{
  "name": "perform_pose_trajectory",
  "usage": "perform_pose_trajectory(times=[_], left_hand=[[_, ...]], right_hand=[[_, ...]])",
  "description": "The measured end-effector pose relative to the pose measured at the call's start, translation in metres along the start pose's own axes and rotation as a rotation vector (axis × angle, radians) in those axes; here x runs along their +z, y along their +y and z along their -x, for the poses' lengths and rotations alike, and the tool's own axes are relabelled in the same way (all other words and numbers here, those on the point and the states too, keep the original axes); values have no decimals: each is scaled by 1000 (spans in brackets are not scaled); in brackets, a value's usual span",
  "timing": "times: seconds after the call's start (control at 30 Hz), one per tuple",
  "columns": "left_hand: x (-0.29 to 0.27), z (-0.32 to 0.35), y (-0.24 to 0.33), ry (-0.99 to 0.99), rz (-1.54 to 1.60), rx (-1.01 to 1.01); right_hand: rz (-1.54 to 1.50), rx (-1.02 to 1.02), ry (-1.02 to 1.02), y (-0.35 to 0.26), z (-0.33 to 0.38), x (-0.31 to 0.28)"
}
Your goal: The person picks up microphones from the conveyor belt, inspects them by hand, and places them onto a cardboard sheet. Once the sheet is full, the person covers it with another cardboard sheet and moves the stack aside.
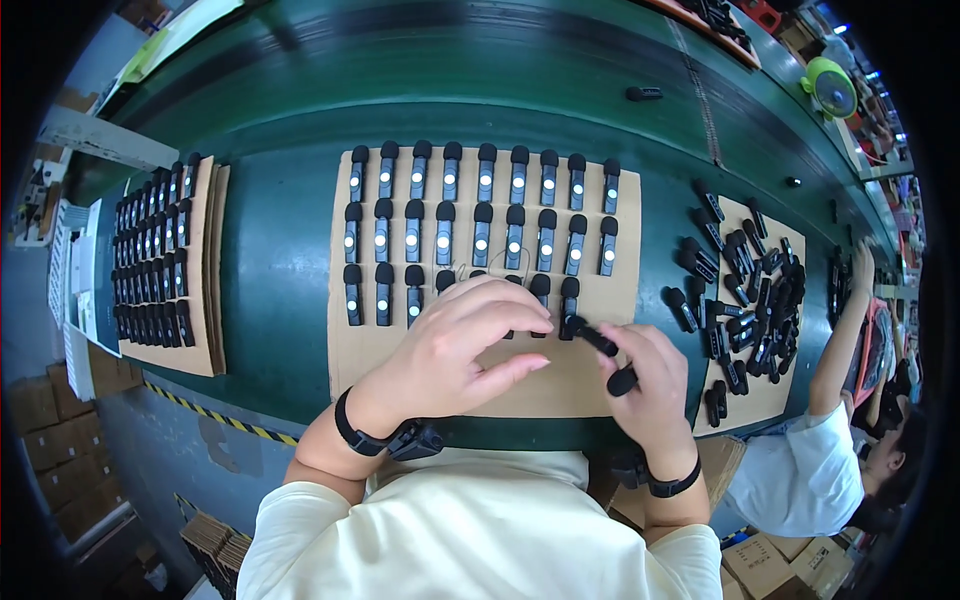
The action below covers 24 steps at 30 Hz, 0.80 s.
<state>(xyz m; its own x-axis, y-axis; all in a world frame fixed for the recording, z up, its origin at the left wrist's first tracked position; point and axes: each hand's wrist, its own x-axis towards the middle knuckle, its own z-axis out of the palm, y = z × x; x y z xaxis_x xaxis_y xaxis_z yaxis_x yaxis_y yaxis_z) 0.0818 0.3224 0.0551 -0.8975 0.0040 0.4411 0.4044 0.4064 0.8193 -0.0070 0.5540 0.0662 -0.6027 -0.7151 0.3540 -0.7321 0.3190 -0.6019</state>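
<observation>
Small black clip-on microphones with foam tips and white round dots stand in three rows on a cardboard sheet (500, 395) before me. A top-row microphone (486, 172) is among them. My left hand (475, 335) hovers over the bottom row, thumb and fingers apart, with nothing visible in it; it hides part of that row. Near the row's right end, my right hand (650, 375) holds two microphones. One microphone (598, 338) points out from the fingertips toward the last one in the row, and a second microphone (622, 381) sits lower, against the palm.
To the right, loose microphones lie heaped on another cardboard sheet (750, 405) and spill onto the green table (280, 250). Stacked cardboard (215, 280) with filled rows stands at left. A single microphone (644, 93) lies far back. A co-worker's arm (840, 340) reaches in at right, near a green fan (830, 88).
</observation>
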Motion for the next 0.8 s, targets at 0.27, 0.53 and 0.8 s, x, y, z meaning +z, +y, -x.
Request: perform_pose_trajectory(times=[0.27,0.53,0.8], left_hand=[[0,0,-1,2,-3,-24],[1,-1,1,11,-30,-8],[2,1,0,4,-15,-1]], right_hand=[[301,-4,-46,24,22,4],[319,-16,-76,30,30,16],[259,10,-36,33,22,15]])
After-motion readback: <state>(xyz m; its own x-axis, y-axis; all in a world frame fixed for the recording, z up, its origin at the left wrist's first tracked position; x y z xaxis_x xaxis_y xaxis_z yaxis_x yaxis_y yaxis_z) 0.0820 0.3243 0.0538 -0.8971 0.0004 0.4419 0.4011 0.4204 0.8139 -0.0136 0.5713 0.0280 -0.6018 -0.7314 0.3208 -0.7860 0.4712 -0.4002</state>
